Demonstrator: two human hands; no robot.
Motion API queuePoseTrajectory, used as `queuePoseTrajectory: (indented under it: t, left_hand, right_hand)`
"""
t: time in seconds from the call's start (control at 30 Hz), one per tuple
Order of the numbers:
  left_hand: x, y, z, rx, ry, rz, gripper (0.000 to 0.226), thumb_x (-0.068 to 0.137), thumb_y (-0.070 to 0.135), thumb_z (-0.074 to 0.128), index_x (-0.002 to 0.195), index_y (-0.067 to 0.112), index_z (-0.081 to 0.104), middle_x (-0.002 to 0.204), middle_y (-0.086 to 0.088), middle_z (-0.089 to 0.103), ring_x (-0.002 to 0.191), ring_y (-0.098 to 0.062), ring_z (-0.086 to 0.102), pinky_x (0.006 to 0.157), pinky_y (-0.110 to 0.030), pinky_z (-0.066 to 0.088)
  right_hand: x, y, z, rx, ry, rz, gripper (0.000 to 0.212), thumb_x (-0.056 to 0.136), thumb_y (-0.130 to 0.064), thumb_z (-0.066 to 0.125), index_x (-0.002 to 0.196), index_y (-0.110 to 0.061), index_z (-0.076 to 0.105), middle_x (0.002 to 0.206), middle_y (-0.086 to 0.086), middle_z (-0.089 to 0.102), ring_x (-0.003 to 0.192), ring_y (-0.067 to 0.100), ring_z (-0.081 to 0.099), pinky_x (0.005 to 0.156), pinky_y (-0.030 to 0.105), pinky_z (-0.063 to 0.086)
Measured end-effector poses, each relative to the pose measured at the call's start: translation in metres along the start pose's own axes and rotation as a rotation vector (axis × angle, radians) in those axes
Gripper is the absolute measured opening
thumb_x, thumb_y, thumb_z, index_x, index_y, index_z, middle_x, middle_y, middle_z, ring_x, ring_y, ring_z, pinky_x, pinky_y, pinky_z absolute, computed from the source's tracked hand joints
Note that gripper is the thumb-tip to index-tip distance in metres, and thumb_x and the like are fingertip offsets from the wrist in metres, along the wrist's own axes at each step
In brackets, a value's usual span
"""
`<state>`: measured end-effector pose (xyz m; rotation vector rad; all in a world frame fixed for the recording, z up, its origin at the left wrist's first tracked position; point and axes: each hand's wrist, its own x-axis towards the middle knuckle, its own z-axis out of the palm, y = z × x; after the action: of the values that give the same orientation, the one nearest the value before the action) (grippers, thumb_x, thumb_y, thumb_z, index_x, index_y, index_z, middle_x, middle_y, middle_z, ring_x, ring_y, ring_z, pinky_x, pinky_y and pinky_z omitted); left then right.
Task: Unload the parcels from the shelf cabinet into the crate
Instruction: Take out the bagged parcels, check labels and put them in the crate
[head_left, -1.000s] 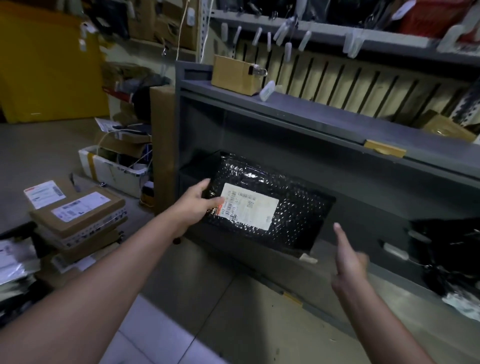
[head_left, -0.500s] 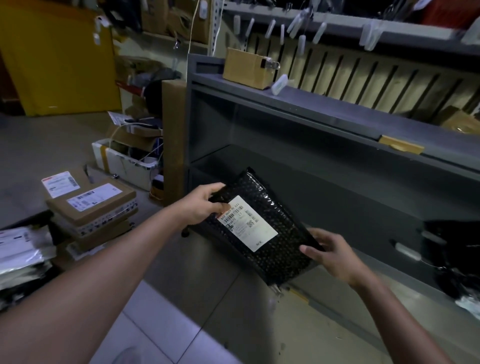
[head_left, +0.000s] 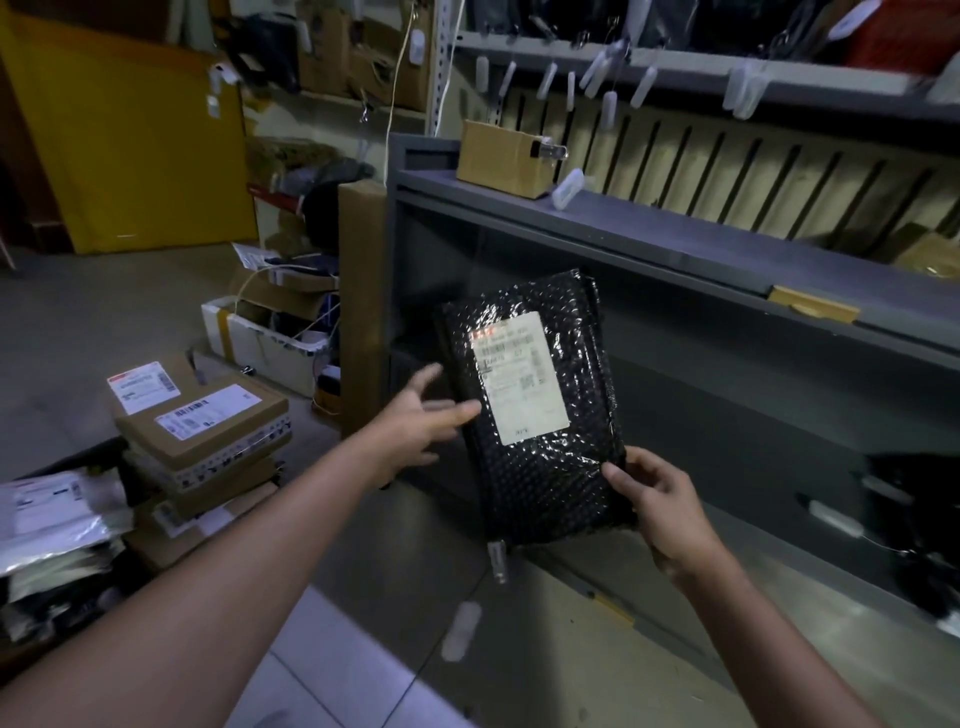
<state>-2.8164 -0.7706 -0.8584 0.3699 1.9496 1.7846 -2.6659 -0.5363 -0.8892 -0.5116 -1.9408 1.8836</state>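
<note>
Your right hand grips the black bubble-wrap parcel at its lower right corner, thumb on the front face, fingers wrapped behind the edge. The parcel stands nearly upright in the air, in front of the grey shelf cabinet, clear of its shelves. A white shipping label faces you; the print is too blurred to read.

Your left hand is open, fingers spread, with the fingertips just at the parcel's left edge. Contact there: cannot tell. It is not clamped on anything.

A small tag hangs from the parcel's bottom edge.

On top of the cabinet: a small cardboard box near the left end, and a flat brown piece at the front lip further right. A tall brown carton stands upright against the cabinet's left side.

Left of you, on the floor: a stack of labelled cardboard parcels, with pale plastic mailers piled beside it at the frame edge. Behind the stack, a white open box holds cables and oddments.

Dark bagged items lie low in the cabinet at far right.
</note>
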Motion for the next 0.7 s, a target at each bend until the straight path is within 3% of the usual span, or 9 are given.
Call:
queuePoseTrajectory:
  t: [0.07,0.17,0.37,0.5,0.63,0.7]
  left_hand:
    - [0.0,-0.004,0.008,0.057,-0.106,0.015,0.055,0.091,0.027,0.071,0.139,0.031,0.044,0.126,0.006,0.065,0.109,-0.02,0.066,0.103,-0.052,0.046]
    - [0.004,-0.005,0.017,0.018,-0.142,0.056,0.038,0.092,0.015,0.069,0.126,0.023,0.054,0.124,0.0,0.067,0.108,-0.023,0.068,0.087,-0.043,0.058]
    - [0.008,-0.009,0.019,-0.048,-0.06,0.107,0.029,0.095,0.007,0.063,0.118,0.02,0.053,0.114,0.001,0.067,0.097,-0.016,0.068,0.067,-0.032,0.06]
    - [0.011,-0.013,0.019,-0.091,-0.064,0.086,0.026,0.094,0.007,0.063,0.111,0.025,0.054,0.116,0.0,0.069,0.098,-0.02,0.07,0.069,-0.038,0.059]
    - [0.011,-0.012,0.021,-0.083,-0.07,0.092,0.027,0.094,0.007,0.063,0.112,0.026,0.054,0.117,0.0,0.068,0.101,-0.021,0.069,0.07,-0.036,0.06]
    - [0.01,-0.011,0.022,-0.052,-0.077,0.091,0.027,0.094,0.008,0.064,0.113,0.025,0.054,0.118,-0.001,0.068,0.102,-0.021,0.069,0.072,-0.036,0.06]
  right_hand:
    - [-0.001,-0.003,0.008,0.059,-0.004,0.021,0.014,0.096,-0.002,0.058,0.099,-0.009,0.07,0.086,0.003,0.073,0.071,0.014,0.068,0.056,0.03,0.056]
    - [-0.003,-0.003,0.016,0.094,-0.01,0.04,0.013,0.097,-0.002,0.057,0.103,-0.006,0.068,0.085,0.002,0.073,0.069,0.013,0.067,0.055,0.029,0.056]
    - [-0.002,-0.002,0.023,0.111,-0.005,0.049,0.011,0.096,-0.004,0.059,0.101,-0.008,0.068,0.09,0.006,0.072,0.071,0.015,0.067,0.059,0.031,0.057]
    - [0.002,-0.002,0.024,0.108,-0.01,0.016,0.018,0.095,0.001,0.06,0.106,-0.011,0.068,0.1,0.007,0.074,0.085,0.018,0.069,0.079,0.037,0.058]
    - [0.007,-0.005,0.024,0.115,0.008,-0.023,0.026,0.094,-0.001,0.062,0.117,-0.011,0.065,0.107,0.008,0.074,0.094,0.019,0.07,0.085,0.034,0.059]
    - [0.008,-0.007,0.026,0.105,0.027,-0.046,0.025,0.094,0.0,0.062,0.116,-0.012,0.065,0.102,0.004,0.075,0.089,0.014,0.071,0.082,0.03,0.059]
